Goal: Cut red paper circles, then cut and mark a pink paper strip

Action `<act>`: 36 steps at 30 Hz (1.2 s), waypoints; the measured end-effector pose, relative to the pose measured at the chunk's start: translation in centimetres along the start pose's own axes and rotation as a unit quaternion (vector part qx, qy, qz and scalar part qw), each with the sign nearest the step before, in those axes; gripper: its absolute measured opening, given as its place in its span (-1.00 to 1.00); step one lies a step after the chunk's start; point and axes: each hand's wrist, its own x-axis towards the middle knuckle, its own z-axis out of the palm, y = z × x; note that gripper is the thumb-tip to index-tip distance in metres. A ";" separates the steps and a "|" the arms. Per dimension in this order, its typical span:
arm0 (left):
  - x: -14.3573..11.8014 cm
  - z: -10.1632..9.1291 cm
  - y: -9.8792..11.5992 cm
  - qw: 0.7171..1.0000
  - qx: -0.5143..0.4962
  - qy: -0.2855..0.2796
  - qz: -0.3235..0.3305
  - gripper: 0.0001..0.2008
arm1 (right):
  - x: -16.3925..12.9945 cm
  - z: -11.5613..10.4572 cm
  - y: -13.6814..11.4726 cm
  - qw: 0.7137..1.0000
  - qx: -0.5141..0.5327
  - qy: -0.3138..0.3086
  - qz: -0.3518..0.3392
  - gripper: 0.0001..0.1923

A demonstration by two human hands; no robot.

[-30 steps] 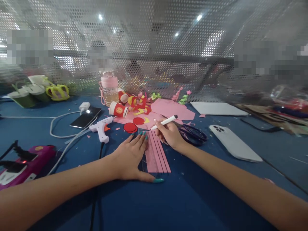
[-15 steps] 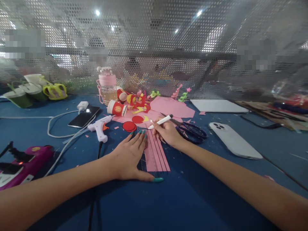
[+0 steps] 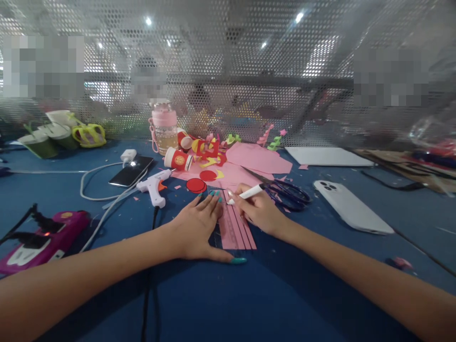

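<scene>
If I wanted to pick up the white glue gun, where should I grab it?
Probably by the handle of the glue gun, the fat part that sticks out toward you. Come from above and the near side, and wrap your fingers around it. The orange trigger sits near the handle, the nozzle points right toward the red paper circle, and the cord runs off the handle's end.

Pink sheet (image 3: 237, 228): we see matt paper, ruled with dark lines.
Pen (image 3: 246, 193): we note smooth white plastic.
Tabletop (image 3: 249, 294): we read it as matt blue cloth.
Scissors (image 3: 285, 192): dark glossy handles, metal blades.
Phone (image 3: 351, 207): smooth white shell.
</scene>
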 end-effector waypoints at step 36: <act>0.1 0.3 0.0 0.999 0.035 0.008 0.015 0.12 | -6.8 -1.4 -3.5 0.974 -0.156 -0.129 -0.101 -0.70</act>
